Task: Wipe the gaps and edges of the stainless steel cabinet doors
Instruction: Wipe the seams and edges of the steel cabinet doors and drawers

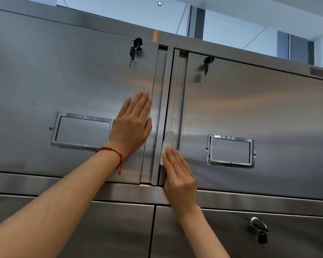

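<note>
The left hand (132,123) lies flat, fingers straight, on the left door (63,81). At its 4 o'clock, the right hand (179,175) presses a white wipe (167,144) with straight fingers into the gap (161,112) between the doors.

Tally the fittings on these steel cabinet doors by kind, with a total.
Locks with hanging keys: 3
Chrome rectangular label holders: 2
Total: 5
</note>
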